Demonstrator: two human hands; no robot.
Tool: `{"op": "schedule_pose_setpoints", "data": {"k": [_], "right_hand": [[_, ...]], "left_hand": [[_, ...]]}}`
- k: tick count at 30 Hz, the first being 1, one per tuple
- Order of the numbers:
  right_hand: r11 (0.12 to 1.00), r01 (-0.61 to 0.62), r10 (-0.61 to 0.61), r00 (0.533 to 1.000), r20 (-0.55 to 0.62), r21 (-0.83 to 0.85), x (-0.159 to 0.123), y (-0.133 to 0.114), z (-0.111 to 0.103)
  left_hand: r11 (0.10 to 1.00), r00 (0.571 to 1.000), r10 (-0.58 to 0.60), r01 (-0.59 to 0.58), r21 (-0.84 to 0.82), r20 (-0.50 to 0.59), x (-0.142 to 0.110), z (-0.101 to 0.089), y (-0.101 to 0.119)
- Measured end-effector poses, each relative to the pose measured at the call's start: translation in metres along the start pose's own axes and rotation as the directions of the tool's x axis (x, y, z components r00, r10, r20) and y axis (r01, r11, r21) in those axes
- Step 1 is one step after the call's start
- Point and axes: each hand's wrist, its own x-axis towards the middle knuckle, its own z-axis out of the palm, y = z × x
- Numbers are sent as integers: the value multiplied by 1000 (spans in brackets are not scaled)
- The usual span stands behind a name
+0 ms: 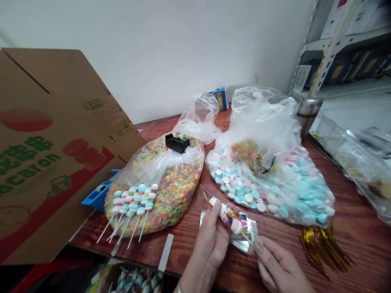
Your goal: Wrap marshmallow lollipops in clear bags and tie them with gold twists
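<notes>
Left hand [207, 248] grasped candy lollipop [230, 219], axis 10-to-4 o'clock; right hand [276, 262], grip unclear, lay at its 4 o'clock end.

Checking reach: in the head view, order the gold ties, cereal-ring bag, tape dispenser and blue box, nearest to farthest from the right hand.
Right hand:
1. Gold ties, right
2. Cereal-ring bag, left
3. Tape dispenser, on that bag
4. Blue box, at back

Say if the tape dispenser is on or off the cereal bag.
On: the black tape dispenser sits atop the clear bag of cereal rings.
</notes>
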Motion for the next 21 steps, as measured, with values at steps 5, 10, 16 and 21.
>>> {"op": "schedule_pose_setpoints", "data": {"k": [5, 10, 16, 21], "right_hand": [[991, 37, -41, 999, -29, -128, -5, -4, 3], [959, 122, -118, 992, 31, -254, -7, -8, 0], [934, 159, -150, 987, 53, -321, -7, -14, -2], [894, 188, -175, 982, 68, -406, -8, -15, -1]], "left_hand": [[996, 989, -65, 56, -73, -129, 2, 5, -3], [998, 998, -35, 32, -54, -61, -2, 5, -3], [992, 981, 43, -64, 106, 189, -5, -1, -3], [992, 999, -25, 20, -125, -35, 0, 3, -6]]}}
